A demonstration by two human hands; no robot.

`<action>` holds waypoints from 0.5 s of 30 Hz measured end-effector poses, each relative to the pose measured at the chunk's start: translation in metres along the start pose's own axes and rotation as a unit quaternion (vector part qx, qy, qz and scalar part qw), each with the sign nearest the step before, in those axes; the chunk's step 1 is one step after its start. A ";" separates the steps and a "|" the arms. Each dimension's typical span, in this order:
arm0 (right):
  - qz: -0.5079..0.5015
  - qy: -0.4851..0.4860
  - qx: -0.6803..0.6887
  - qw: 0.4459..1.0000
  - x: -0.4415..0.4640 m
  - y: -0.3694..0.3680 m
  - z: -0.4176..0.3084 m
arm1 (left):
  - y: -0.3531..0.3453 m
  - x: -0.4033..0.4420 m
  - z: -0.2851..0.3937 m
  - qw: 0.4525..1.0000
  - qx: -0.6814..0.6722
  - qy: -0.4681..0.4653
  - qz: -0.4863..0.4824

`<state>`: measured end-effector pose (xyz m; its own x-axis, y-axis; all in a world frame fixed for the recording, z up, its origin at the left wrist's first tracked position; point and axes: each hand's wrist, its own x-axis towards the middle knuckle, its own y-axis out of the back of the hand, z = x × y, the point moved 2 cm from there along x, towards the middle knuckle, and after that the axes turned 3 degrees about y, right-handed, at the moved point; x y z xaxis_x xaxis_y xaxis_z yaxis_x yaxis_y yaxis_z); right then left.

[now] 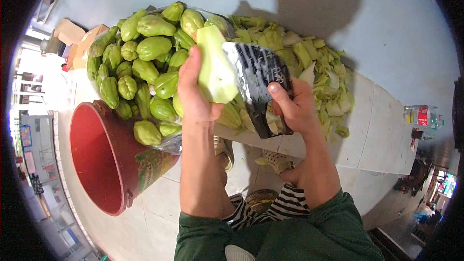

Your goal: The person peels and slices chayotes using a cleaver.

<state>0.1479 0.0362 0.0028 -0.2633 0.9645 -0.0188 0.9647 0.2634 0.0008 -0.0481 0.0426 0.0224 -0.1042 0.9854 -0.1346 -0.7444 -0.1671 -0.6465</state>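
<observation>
My left hand (194,97) is wrapped round a peeled, pale green chayote (215,70), held upright in front of me. In my right hand (300,108) is a broad black cleaver (258,75), its blade streaked with wet bits and its bright edge against or very close to the chayote's right side. The fingers on the cleaver's handle are partly hidden. Beyond my left hand lies a heap of unpeeled green chayotes (153,48), resting partly on a clear plastic bag (170,146). Behind and right of the cleaver spreads a pile of peelings (333,84).
A large red bucket (137,164) lies tilted at the left, its mouth facing left. A plastic bottle (423,117) with a red label is at the far right. Cardboard boxes (87,46) stand at the back left. My feet are on the tiled floor (164,198) below.
</observation>
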 end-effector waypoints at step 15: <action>0.041 0.000 0.060 0.997 -0.001 -0.009 -0.001 | -0.009 -0.004 -0.010 0.999 -0.050 -0.001 -0.003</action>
<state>0.1397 0.0332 0.0038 -0.1839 0.9827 -0.0236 0.9765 0.1799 -0.1183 -0.0344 0.0395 0.0213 -0.1008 0.9865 -0.1291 -0.6750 -0.1631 -0.7196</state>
